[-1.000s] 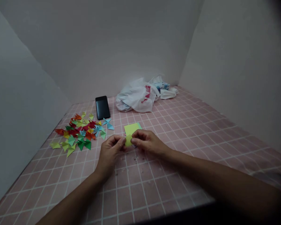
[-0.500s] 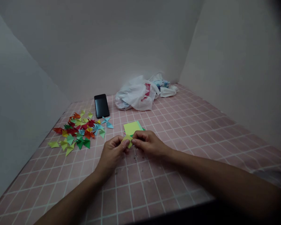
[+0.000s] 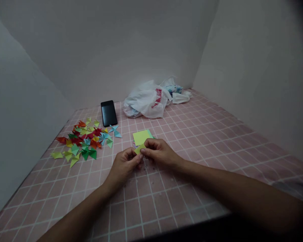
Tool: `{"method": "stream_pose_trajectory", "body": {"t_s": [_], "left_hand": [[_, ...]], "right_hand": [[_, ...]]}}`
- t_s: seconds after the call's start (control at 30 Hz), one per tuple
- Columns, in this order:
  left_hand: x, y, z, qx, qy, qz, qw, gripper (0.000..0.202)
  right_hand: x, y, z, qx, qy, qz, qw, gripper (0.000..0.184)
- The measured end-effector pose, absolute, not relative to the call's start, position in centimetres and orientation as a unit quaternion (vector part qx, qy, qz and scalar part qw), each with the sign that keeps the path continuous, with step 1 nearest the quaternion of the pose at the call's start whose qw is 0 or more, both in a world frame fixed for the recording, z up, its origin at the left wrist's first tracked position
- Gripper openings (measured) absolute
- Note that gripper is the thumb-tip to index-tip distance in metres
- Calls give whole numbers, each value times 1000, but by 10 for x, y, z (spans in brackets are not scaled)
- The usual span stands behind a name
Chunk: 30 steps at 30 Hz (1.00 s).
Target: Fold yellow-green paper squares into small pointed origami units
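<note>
A small piece of folded yellow paper (image 3: 139, 149) is pinched between my two hands over the pink checked surface. My left hand (image 3: 125, 164) grips its lower left side with thumb and fingers. On the right side, the thumb and bent fingers of my right hand (image 3: 160, 153) press on the same paper. Just beyond the hands lies a stack of square paper sheets (image 3: 141, 137), yellow on top with green edges showing; its near part is hidden by my hands. The paper's exact folds are too small to make out.
Many-coloured folded paper pieces (image 3: 84, 139) lie spread out at the left. Behind them is a black phone (image 3: 108, 113). A crumpled white plastic bag (image 3: 146, 99) with red print rests near the back wall, beside a blue-and-white package (image 3: 175, 89). Walls enclose the back and both sides.
The folded yellow paper has turned and tilted slightly between my fingers. My left thumb has slid lower, and my right thumb now lies more across the paper.
</note>
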<state>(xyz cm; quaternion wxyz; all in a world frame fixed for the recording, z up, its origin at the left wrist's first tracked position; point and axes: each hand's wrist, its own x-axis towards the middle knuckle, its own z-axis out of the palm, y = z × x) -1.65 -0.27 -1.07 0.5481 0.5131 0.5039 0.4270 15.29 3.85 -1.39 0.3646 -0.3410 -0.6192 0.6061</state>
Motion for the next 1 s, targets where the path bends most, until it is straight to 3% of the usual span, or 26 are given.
{"method": "stream_pose_trajectory", "body": {"t_s": [0.23,0.53,0.7,0.87,1.0], "left_hand": [[-15,-5,-6,541,498,411,539,30],[-14,-7,-1,537,493,410,549,30],[-16,-4,-9,522,495,431,544,33],[-16,-8,-8,535,499,416,540,33],[-15,-9,-5,556,501,420,513,27]], "right_hand": [[153,40,-15,-340,-617,608,365,26],[156,38,-3,-342,-647,567,377,39],[153,40,-11,-322,-616,619,365,31],[153,35,-9,-334,-648,565,386,29],[154,36,-5,-342,-674,552,353,28]]}}
